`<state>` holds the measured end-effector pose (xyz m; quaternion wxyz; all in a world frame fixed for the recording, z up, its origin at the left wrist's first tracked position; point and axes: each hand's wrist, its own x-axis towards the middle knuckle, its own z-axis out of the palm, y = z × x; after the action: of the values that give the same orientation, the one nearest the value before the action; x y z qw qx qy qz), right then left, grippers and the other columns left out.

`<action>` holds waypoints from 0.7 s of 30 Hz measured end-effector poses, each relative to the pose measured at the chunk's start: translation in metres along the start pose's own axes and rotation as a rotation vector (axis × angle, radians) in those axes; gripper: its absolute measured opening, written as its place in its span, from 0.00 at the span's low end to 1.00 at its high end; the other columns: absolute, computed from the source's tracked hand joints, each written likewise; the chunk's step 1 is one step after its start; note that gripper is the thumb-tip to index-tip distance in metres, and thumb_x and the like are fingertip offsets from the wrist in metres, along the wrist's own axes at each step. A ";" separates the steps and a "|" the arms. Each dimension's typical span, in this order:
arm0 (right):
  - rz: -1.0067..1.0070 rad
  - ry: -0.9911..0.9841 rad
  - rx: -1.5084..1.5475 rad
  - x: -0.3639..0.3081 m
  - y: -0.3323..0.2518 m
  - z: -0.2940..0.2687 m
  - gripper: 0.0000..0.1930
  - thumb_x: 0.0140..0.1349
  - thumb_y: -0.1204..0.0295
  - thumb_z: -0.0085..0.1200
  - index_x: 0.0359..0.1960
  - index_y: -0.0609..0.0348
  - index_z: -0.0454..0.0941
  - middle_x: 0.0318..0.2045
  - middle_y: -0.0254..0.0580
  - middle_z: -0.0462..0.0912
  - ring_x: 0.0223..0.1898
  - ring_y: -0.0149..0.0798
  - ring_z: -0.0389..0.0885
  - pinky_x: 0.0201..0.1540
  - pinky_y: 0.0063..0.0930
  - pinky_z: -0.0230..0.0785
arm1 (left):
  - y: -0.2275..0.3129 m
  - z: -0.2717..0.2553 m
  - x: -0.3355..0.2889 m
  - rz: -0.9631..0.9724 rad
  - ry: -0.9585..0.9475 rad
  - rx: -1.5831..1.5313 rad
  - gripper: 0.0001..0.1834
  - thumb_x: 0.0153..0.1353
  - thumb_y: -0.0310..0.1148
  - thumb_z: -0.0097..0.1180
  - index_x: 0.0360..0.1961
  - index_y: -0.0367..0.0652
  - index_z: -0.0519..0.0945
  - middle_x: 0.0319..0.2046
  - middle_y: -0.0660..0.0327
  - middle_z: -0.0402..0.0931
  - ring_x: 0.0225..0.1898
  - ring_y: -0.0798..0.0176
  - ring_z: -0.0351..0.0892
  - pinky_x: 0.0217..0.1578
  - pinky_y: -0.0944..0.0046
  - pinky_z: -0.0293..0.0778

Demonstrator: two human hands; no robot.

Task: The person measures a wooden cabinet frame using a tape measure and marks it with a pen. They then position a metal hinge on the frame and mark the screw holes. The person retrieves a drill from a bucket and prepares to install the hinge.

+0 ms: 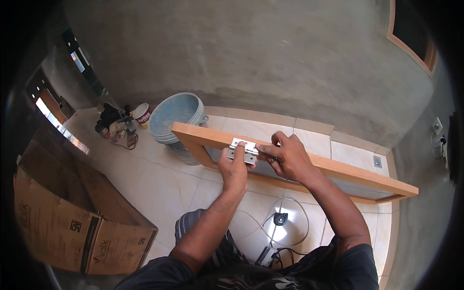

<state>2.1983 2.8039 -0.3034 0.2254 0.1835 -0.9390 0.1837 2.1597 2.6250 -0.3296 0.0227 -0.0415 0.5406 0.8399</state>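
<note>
A person looks down at their own 2 bare hands, working on a long wooden frame (pixel 338 170) held up in front of them, above a pale tiled floor (pixel 159 179). The frame's long axis runs from the upper left of the view down toward the lower right, and a grey panel shows inside it.

A small silver metal hinge (pixel 243 150) sits on the frame's upper rail, close to its left end. The left hand (pixel 234 169) comes up from below, its grip closed around the hinge's lower leaf, thumb on the face and fingers tucked beneath the rail. The right hand (pixel 287 155) reaches in from the right along the rail, its fingertips pinched narrow against the hinge's right edge. The hinge therefore lies between the 2 hands, just above the left one and just left of the right one; both touch it, and the left is set more squarely under it.

Behind the frame's left end stands a blue-grey bucket (pixel 176 116). Beside it are a small white paint tub (pixel 143 114) and a heap of dark tools and bags (pixel 113 126). A flattened cardboard box (pixel 72 227) lies at the lower left. On the floor beneath the arms, a black cable (pixel 290 237) loops around a small dark tool. A rough grey cement wall (pixel 270 58) rises behind.
</note>
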 end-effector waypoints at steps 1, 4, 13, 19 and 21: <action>0.005 -0.013 -0.008 -0.001 -0.002 0.000 0.21 0.56 0.71 0.66 0.54 0.39 0.89 0.39 0.42 0.77 0.34 0.45 0.73 0.43 0.37 0.66 | 0.001 -0.003 -0.002 -0.020 -0.004 0.001 0.14 0.71 0.37 0.61 0.47 0.38 0.76 0.34 0.57 0.82 0.26 0.63 0.83 0.24 0.66 0.79; -0.030 -0.003 0.000 -0.002 -0.011 -0.002 0.23 0.57 0.71 0.66 0.56 0.35 0.87 0.39 0.42 0.77 0.33 0.46 0.73 0.41 0.38 0.67 | -0.001 -0.012 -0.003 -0.001 -0.009 -0.016 0.15 0.70 0.37 0.61 0.46 0.36 0.76 0.31 0.58 0.82 0.25 0.64 0.82 0.21 0.66 0.75; -0.051 -0.018 -0.058 -0.012 -0.022 0.001 0.26 0.56 0.72 0.68 0.57 0.31 0.86 0.40 0.42 0.76 0.31 0.44 0.72 0.37 0.37 0.68 | 0.000 -0.033 -0.010 -0.093 -0.060 -0.024 0.11 0.68 0.36 0.63 0.40 0.39 0.81 0.29 0.64 0.82 0.25 0.74 0.79 0.19 0.71 0.72; -0.053 -0.005 -0.076 -0.011 -0.020 0.005 0.28 0.54 0.72 0.69 0.58 0.30 0.85 0.41 0.42 0.76 0.32 0.43 0.72 0.37 0.38 0.68 | -0.002 -0.032 -0.022 -0.024 -0.122 -0.043 0.15 0.73 0.40 0.60 0.44 0.36 0.82 0.32 0.63 0.83 0.27 0.73 0.80 0.25 0.72 0.76; -0.048 -0.010 -0.082 -0.013 -0.019 0.003 0.28 0.54 0.72 0.70 0.59 0.30 0.85 0.41 0.42 0.76 0.32 0.43 0.72 0.38 0.38 0.68 | 0.001 -0.031 -0.027 -0.084 -0.150 -0.013 0.16 0.74 0.41 0.59 0.46 0.35 0.81 0.33 0.63 0.83 0.28 0.73 0.80 0.26 0.72 0.77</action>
<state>2.2161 2.7893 -0.3077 0.2324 0.1976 -0.9422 0.1385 2.1880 2.5966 -0.3385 0.0982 -0.0012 0.5297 0.8425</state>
